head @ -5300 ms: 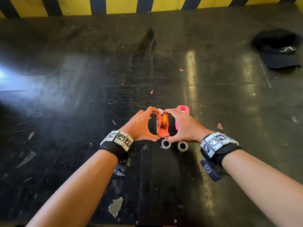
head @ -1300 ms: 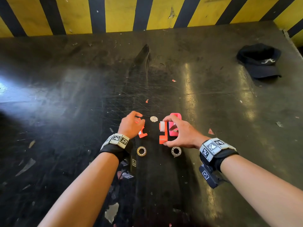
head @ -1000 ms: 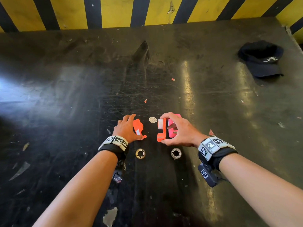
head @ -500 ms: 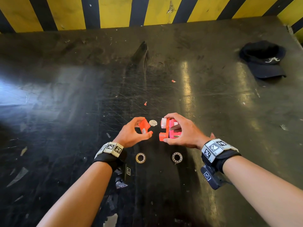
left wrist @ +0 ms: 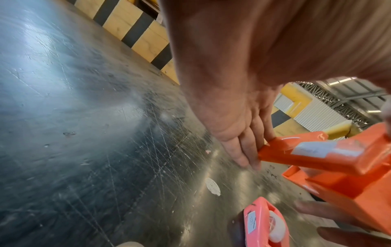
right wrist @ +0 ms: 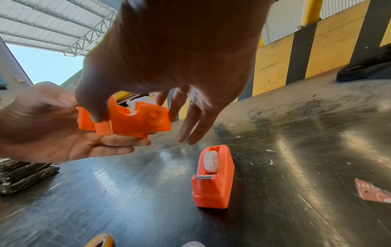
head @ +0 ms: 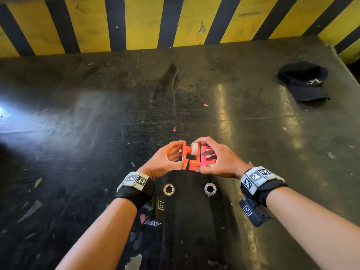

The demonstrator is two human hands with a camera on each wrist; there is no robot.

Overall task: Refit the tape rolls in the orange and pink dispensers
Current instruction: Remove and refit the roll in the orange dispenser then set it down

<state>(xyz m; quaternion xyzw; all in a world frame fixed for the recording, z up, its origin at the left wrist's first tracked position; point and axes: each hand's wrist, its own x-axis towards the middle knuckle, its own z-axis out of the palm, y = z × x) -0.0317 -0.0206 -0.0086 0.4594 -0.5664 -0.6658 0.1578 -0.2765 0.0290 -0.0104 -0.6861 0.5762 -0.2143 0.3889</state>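
My two hands hold the orange dispenser (head: 192, 164) just above the black table (head: 97, 133). The left hand (head: 182, 153) pinches its left half (left wrist: 317, 153). The right hand (head: 196, 155) grips the right half (right wrist: 135, 122), which carries a white spool (head: 194, 149). The halves touch, slightly offset. The pink dispenser (head: 207, 158) stands on the table under my right hand, a white spool (right wrist: 210, 161) in its slot. Two tape rolls (head: 168, 189) (head: 210, 189) lie flat on the table between my wrists.
A black cap (head: 305, 82) lies at the back right. A yellow and black striped wall (head: 175, 20) closes the far edge. A round white sticker (left wrist: 212, 186) and paper scraps (right wrist: 372, 192) lie on the scratched tabletop.
My left hand has carried its orange half to the right until it meets the half in my right hand. The pink dispenser and both tape rolls have stayed put.
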